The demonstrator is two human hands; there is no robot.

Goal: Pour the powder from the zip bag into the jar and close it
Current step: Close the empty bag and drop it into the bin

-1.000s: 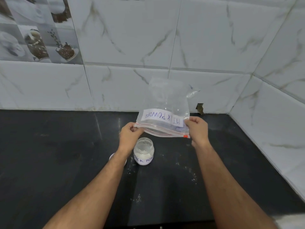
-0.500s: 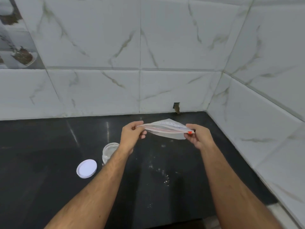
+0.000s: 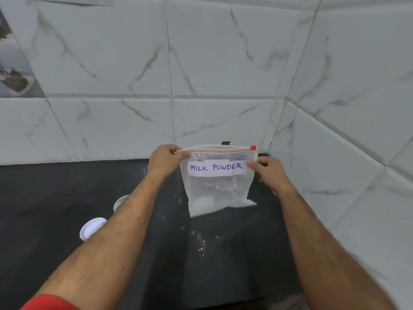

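On the black counter (image 3: 55, 198), frame centre, left hand (image 3: 164, 161) and right hand (image 3: 271, 173) pinch the near-empty zip bag (image 3: 218, 186) (pouring seemingly done); next, lid (image 3: 91, 228) onto jar (image 3: 120, 201).

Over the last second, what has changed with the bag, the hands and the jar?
The zip bag went from upside down over the jar, through flat, to upright with its label readable and zip edge on top, now right of the jar. The left hand and right hand kept gripping its top corners. The jar stays open; its lid lies on the counter.
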